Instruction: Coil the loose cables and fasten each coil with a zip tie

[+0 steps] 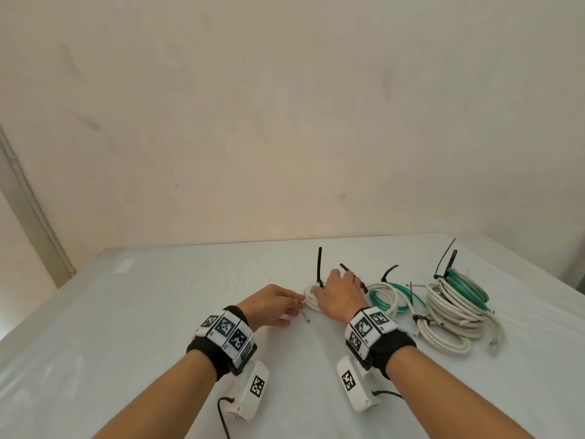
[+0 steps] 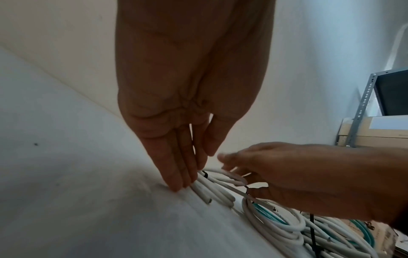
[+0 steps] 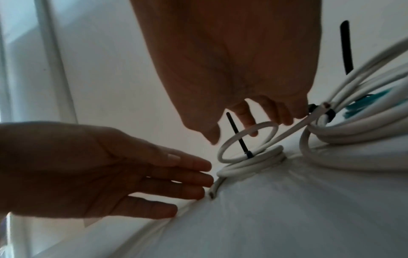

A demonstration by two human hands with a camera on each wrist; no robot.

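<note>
Head view: small white cable coil [image 1: 311,298] on the worktop [image 1: 126,327], black zip tie [image 1: 319,268] upright from it; left hand [image 1: 274,305] beside it, right hand [image 1: 340,294] over it.

Left wrist: straight, relaxed fingers [image 2: 176,167] touching worktop beside the coil.

Right wrist: fingers [image 3: 247,113] loosely bent over the coil's lifted top loop, no firm grip visible.

Bare workroom or store room.
Plain scuffed wall [image 1: 285,106], white-covered bench [image 1: 126,327], and at 3 o'clock a slotted steel rack [image 2: 362,108] holding boxes [image 2: 379,134].
</note>
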